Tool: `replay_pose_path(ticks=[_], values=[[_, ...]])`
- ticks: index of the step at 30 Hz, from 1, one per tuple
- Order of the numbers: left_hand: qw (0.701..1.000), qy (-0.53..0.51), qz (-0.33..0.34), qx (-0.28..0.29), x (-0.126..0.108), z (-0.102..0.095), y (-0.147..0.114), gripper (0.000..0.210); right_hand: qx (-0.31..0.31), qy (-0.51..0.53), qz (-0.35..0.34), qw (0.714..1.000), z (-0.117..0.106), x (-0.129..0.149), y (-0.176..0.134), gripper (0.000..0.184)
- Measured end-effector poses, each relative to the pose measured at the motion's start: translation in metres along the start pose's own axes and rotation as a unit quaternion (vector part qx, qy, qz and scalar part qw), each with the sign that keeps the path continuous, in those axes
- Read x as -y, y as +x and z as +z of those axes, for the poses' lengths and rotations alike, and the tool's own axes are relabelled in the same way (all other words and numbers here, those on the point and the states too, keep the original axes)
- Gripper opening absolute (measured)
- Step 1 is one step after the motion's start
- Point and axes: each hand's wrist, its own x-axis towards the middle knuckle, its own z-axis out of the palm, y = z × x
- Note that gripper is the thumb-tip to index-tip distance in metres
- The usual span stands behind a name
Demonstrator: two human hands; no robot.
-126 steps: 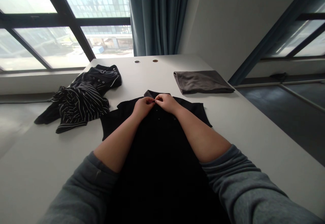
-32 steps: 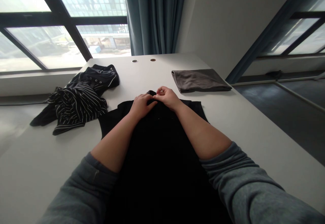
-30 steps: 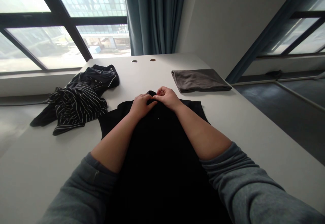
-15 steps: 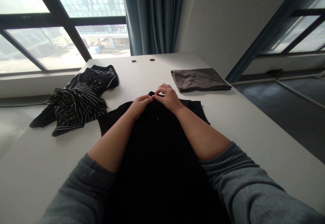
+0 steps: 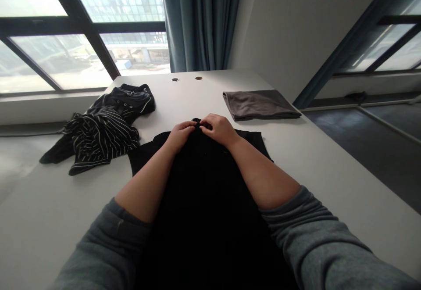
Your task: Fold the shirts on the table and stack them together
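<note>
White table (image 5: 329,180) beside window (image 5: 131,0) and curtain (image 5: 202,22). Black shirt (image 5: 210,189) laid out on it. Left hand (image 5: 179,136) pinches the collar (image 5: 196,120); right hand (image 5: 219,130) curled at it, grip unclear against dark fabric. Pile (image 5: 101,132) left; folded cloth (image 5: 263,105) right.

White-striped dark clothing heap (image 5: 103,134) lies crumpled, left | folded grey-brown cloth (image 5: 261,105) lies right | white table (image 5: 329,184) bears both | blue curtain (image 5: 204,22) hangs beside window (image 5: 80,27)
</note>
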Motion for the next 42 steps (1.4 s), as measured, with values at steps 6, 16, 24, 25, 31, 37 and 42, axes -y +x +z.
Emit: replay_pose_path(ticks=[6,16,24,25,31,37,42], values=[[0.996,0.065,0.055,0.023,0.003,-0.004,-0.001,0.034,-0.001,-0.004,0.016,1.0,0.0,0.004,0.001,0.007],[0.986,0.155,0.055,0.0,0.001,-0.006,-0.001,0.027,-0.001,0.022,0.048,0.999,0.002,0.005,0.004,0.006],[0.963,0.248,0.108,0.009,-0.001,-0.001,-0.002,0.022,0.0,-0.051,0.041,0.998,0.012,0.004,0.003,0.012],[0.958,0.26,0.117,0.013,-0.001,-0.001,-0.003,0.021,0.01,-0.047,0.027,0.998,0.01,0.004,0.003,0.013],[0.937,0.32,0.14,0.005,-0.002,-0.003,-0.005,0.015,0.003,-0.002,-0.043,0.999,-0.006,-0.009,0.001,0.034],[0.917,0.359,0.174,-0.004,0.001,-0.003,-0.005,0.014,0.068,0.073,0.001,0.995,-0.009,-0.02,-0.005,0.017],[0.905,0.373,0.205,-0.011,0.0,-0.005,-0.005,0.014,0.051,0.096,0.022,0.994,-0.011,-0.022,-0.005,0.021]])
